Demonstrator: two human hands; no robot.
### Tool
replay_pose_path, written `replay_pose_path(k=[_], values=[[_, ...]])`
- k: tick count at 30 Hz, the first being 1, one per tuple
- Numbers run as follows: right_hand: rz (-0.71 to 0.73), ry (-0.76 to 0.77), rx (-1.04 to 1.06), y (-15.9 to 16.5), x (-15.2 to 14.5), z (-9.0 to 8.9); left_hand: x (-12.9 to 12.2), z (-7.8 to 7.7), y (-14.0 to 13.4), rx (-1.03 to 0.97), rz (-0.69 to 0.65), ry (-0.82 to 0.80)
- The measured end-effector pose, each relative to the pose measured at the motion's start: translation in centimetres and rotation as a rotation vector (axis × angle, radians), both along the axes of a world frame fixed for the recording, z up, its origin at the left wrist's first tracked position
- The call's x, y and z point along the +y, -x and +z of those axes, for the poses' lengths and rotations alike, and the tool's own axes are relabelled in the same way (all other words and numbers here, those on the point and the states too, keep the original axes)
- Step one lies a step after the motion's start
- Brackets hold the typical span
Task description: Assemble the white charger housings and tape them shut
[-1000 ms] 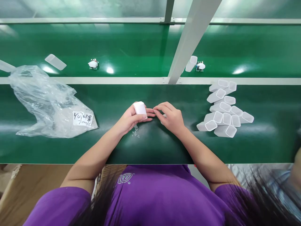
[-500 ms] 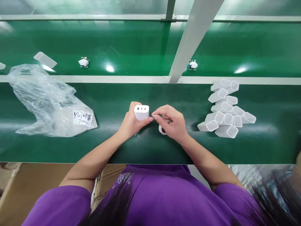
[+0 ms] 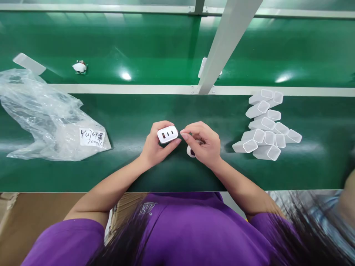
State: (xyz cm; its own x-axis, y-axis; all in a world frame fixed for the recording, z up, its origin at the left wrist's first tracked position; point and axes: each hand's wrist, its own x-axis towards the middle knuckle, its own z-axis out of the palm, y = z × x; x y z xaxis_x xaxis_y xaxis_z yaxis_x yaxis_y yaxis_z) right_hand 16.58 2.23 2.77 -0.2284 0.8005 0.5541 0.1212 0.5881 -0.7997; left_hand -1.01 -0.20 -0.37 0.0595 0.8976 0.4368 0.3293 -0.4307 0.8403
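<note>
- White charger housing (image 3: 167, 135): held above the green bench (image 3: 172, 177), its slotted face turned up; every place below is reckoned from it.
- Left hand (image 3: 155, 147): wraps the housing from its left side, thumb along the near edge, fingers mostly hidden behind; a firm grip, by the look of it.
- Right hand (image 3: 203, 144): just right of the housing and apart from it. Thumb and forefinger are brought tip to tip; whether something tiny sits between them I cannot tell. The other fingers curl round a white piece (image 3: 190, 151) with a dark spot, mostly covered.
- Done, as far as shows: the housing's visible sides look whole, and its face has three slots, a larger dark one and two narrow ones. Whether anything has been fitted into them is too small to tell.
- Left, it seems: the piece in the right hand is apart from the housing, so handling appears unfinished.
- Translucent sleeves (image 3: 256, 123): a dozen or so, well to the right of the housing, piled with open ends showing; none is on it.
- Clear plastic bag (image 3: 41, 122): well to its left, with a handwritten label (image 3: 91, 137) and pale contents; whether its mouth is open, I cannot tell.
- Small board with a white part (image 3: 80, 67): beyond the housing, to the left.
</note>
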Motion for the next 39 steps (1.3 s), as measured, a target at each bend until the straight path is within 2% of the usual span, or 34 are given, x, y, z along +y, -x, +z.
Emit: replay_pose_path(k=[7, 14, 19, 28, 35, 39], values=[[0.001, -0.03, -0.016, 0.0, 0.1, -0.1, 0.0, -0.5, 0.5, -0.04, -0.108, 0.011], [-0.097, -0.11, -0.041, 0.1, 0.0, -0.4, -0.1, 0.4, -0.6, -0.234, -0.209, 0.22], [-0.154, -0.173, -0.072, 0.1, 0.0, -0.4, -0.2, 0.1, -0.8, -0.217, -0.155, 0.281], [-0.203, -0.243, -0.139, 0.0, -0.1, -0.7, -0.2, 0.1, -0.7, -0.113, -0.066, 0.219], [-0.239, -0.271, -0.185, 0.1, -0.2, -1.0, -0.2, -0.3, -0.5, -0.008, 0.014, 0.061], [-0.256, -0.252, -0.152, 0.4, -0.5, -1.1, -0.2, -0.3, -0.5, 0.079, 0.047, 0.026]])
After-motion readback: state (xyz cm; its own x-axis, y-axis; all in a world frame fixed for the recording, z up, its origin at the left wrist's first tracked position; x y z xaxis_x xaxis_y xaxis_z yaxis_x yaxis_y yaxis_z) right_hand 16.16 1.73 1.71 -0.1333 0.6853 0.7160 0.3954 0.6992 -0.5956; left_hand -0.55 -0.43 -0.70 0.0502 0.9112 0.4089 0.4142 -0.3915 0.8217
